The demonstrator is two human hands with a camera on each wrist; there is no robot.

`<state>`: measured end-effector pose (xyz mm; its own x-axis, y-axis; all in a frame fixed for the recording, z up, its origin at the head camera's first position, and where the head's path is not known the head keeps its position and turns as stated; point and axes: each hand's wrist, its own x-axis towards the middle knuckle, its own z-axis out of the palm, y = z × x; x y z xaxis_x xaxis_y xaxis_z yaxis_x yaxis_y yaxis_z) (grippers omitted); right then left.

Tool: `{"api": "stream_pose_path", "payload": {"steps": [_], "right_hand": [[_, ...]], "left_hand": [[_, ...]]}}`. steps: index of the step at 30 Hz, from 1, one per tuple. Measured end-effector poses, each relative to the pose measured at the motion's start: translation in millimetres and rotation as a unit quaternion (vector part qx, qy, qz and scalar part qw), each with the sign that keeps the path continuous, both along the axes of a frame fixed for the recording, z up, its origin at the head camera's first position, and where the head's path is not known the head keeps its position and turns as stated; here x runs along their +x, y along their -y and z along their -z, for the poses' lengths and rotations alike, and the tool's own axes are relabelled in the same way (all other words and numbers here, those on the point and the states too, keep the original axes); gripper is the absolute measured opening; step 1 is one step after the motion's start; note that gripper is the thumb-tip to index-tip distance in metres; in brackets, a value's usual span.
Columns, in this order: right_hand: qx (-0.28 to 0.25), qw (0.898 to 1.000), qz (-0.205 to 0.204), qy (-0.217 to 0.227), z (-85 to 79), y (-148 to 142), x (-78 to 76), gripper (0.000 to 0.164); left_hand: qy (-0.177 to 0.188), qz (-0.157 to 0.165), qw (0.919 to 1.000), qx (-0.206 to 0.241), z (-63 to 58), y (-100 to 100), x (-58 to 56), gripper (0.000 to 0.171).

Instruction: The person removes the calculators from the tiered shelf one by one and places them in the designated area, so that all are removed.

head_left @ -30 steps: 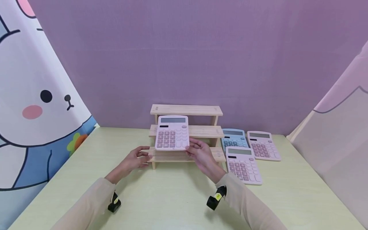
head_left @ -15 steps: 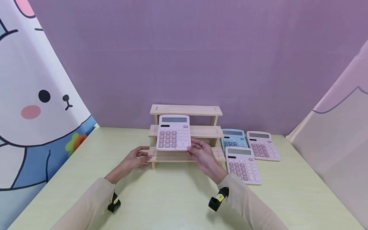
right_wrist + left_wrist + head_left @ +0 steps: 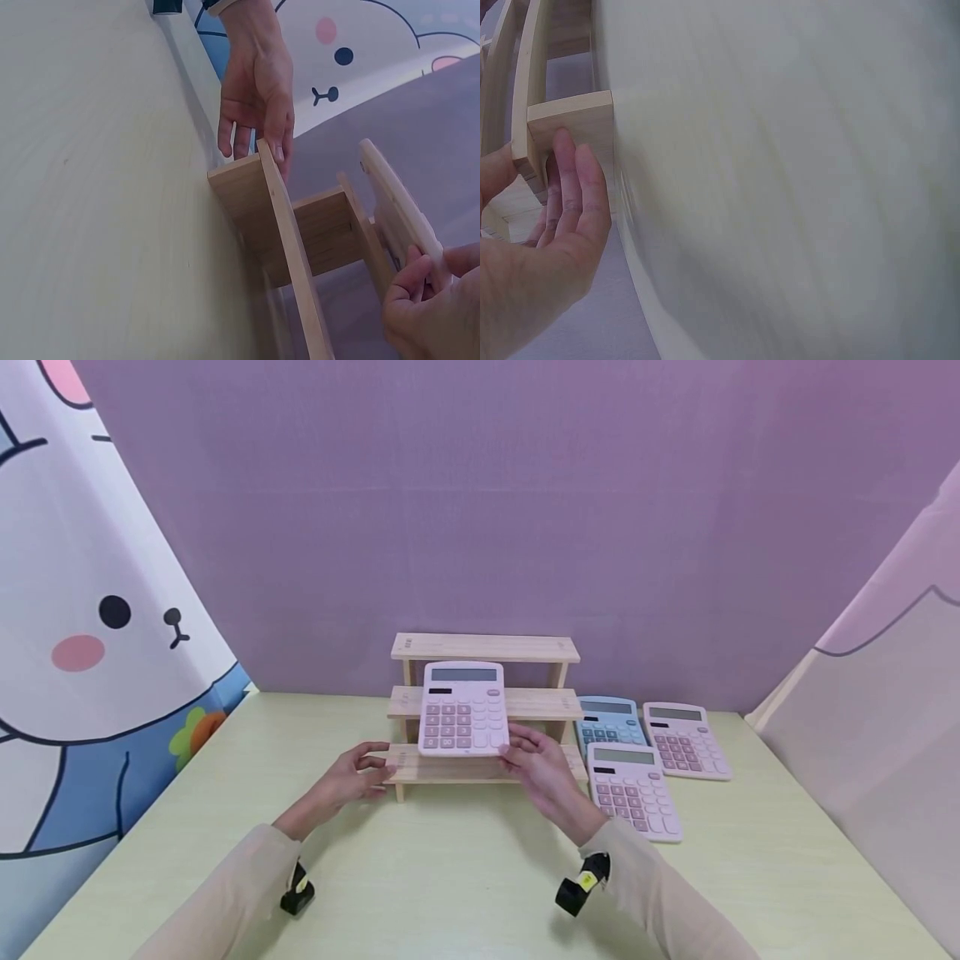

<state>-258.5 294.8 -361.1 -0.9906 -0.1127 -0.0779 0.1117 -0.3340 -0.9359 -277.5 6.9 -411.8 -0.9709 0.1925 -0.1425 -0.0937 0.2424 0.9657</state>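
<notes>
A pale pink calculator (image 3: 464, 708), keys facing me, stands nearly upright before the middle tier of a three-tier wooden stand (image 3: 450, 770). My right hand (image 3: 546, 778) pinches its lower right corner between thumb and fingers. In the right wrist view the calculator (image 3: 401, 202) shows edge-on, above the lowest board; whether its back touches the middle board I cannot tell. My left hand (image 3: 351, 778) is at the left end of the lowest tier. In the left wrist view that hand (image 3: 562, 225) has its thumb on one side of the board and its fingers against the end support.
Right of the stand, a blue calculator (image 3: 609, 710) and two pink calculators (image 3: 677, 713) (image 3: 626, 758) lie on the pale table (image 3: 435, 877), the front pink one partly over the others. A purple backdrop (image 3: 480, 527) rises behind; a cartoon-printed cloth (image 3: 67, 552) hangs at left.
The calculator in my right hand has shifted a little to the right along the stand. My left hand stays at the stand's left end.
</notes>
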Motion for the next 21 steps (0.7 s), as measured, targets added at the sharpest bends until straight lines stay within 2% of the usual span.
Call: {"api": "stream_pose_path", "payload": {"steps": [21], "right_hand": [[-0.003,1.0,-0.015,-0.001,1.8,-38.1,11.1,0.05]], "left_hand": [[-0.005,0.007,1.0,0.002,-1.6,0.9,1.5,0.054]]}}
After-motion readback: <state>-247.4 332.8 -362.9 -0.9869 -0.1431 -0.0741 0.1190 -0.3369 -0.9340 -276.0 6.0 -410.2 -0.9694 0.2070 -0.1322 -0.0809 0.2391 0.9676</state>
